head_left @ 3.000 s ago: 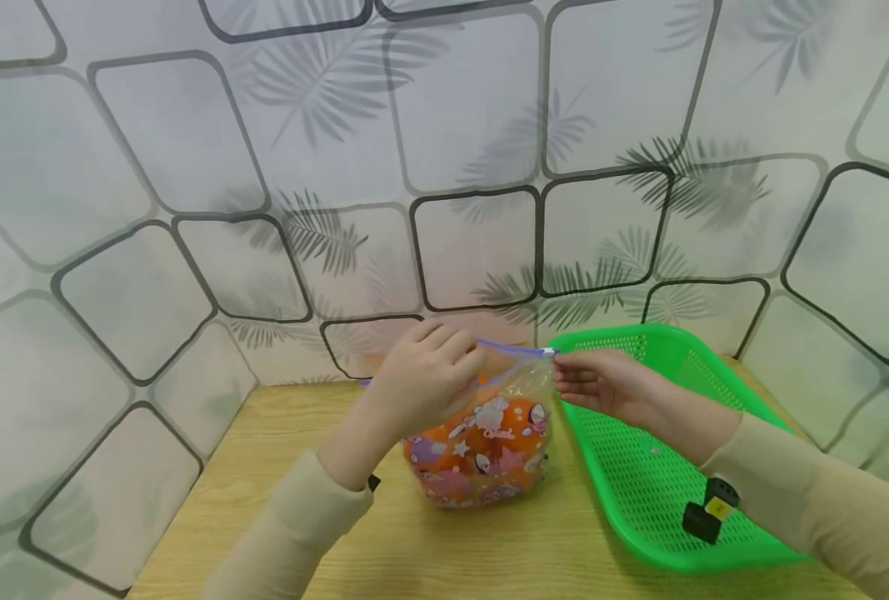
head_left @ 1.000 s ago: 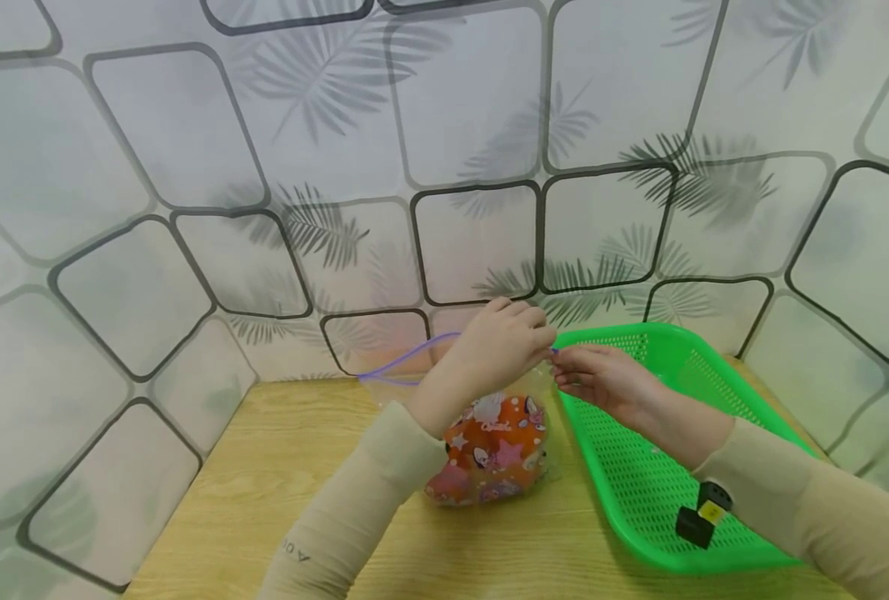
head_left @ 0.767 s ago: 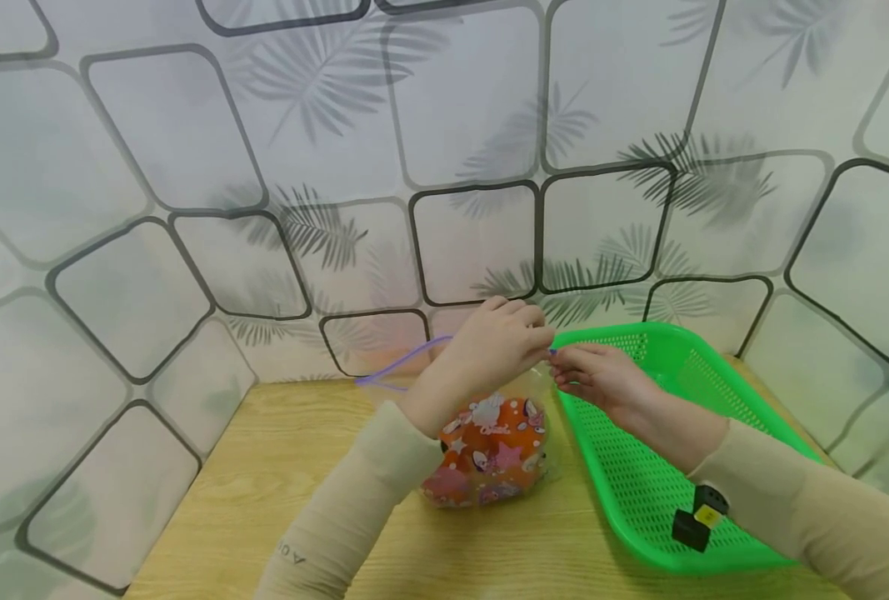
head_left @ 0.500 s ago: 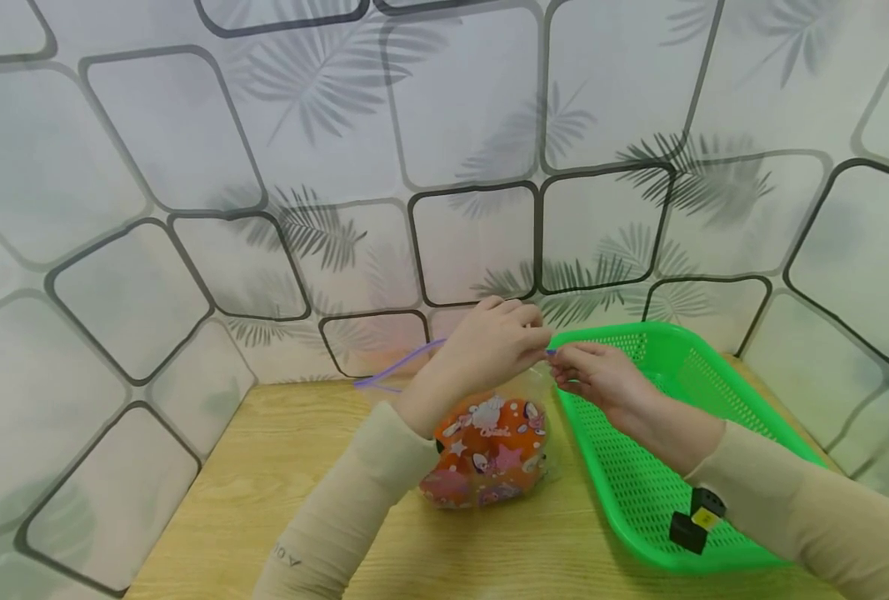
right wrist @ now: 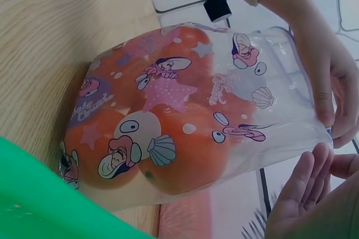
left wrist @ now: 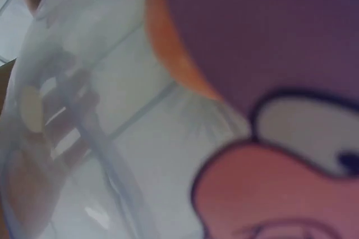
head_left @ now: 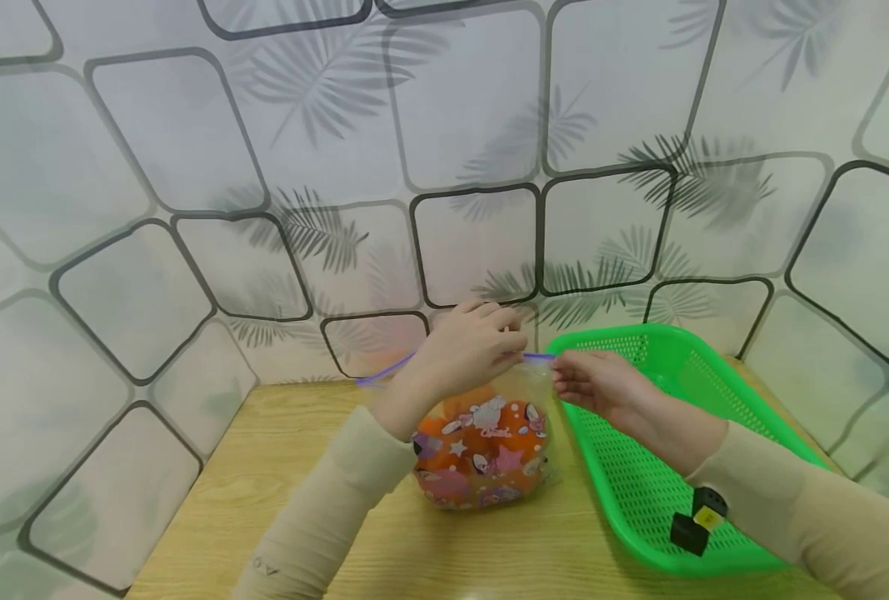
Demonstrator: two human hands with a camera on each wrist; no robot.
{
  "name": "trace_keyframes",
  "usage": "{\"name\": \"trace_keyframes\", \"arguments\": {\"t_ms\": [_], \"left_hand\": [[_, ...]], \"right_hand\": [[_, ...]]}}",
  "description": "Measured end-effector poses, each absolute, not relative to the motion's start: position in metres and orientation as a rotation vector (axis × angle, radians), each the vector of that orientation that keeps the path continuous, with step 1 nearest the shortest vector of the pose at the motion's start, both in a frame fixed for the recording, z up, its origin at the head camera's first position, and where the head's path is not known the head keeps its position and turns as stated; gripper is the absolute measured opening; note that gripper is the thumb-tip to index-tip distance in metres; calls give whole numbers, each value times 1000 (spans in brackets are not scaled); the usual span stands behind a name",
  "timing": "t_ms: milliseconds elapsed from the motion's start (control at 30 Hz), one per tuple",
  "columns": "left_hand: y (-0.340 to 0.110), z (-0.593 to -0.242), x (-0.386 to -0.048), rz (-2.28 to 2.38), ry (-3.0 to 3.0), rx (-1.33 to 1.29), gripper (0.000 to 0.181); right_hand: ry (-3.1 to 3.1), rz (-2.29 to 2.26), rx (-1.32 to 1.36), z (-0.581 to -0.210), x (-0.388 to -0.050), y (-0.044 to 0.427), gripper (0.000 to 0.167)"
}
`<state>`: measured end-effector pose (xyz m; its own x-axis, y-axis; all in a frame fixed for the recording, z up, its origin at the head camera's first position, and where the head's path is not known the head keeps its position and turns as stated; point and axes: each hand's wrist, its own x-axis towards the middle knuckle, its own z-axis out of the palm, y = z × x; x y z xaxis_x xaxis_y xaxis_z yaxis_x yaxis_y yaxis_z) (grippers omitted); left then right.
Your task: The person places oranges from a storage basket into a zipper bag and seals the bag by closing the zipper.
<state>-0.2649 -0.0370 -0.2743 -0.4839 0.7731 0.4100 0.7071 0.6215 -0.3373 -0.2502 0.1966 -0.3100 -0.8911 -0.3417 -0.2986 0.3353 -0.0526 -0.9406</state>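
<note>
A clear zip bag [head_left: 481,454] printed with cartoon shells and stars stands on the table, filled with round orange fruits [right wrist: 188,152]. My left hand [head_left: 462,350] pinches the purple zip [head_left: 540,357] along the bag's mouth, near its middle. At the mouth's right corner, my right hand [head_left: 597,379] pinches the end of the zip. Between the hands the zip's edges lie together; left of them a purple line runs to the left corner. Whether a slider sits under my left fingers cannot be seen. Close up, the left wrist view shows the bag's print and clear film.
Right of the bag stands a green plastic basket [head_left: 601,492] with perforated walls, partly under my right forearm. The wooden table [head_left: 264,467] meets walls [head_left: 474,250] covered with leaf-patterned sheeting at the back and sides. A small black device [head_left: 699,521] is fixed at my right wrist.
My left hand first went right along the zip to the right corner, then came back left over the last half second. The right hand stays at the corner; more of the bag's front shows now.
</note>
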Motion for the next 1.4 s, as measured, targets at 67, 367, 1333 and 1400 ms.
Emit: {"name": "trace_keyframes", "arguments": {"t_ms": [67,367,1333,1400], "left_hand": [[-39,-275,-265,174,-2310,-1163,11],[-40,-275,-263,249,-2267,-1160,10],[-41,-276,-262,303,-2230,-1154,12],[-41,-276,-262,298,-2216,-1158,11]], "right_hand": [[1740,-1989,3,-310,-250,197,24],[1616,-1957,-73,-305,-254,203,26],[1609,-2000,-17,-305,-251,196,23],[1613,-2008,-9,-305,-251,195,24]]}}
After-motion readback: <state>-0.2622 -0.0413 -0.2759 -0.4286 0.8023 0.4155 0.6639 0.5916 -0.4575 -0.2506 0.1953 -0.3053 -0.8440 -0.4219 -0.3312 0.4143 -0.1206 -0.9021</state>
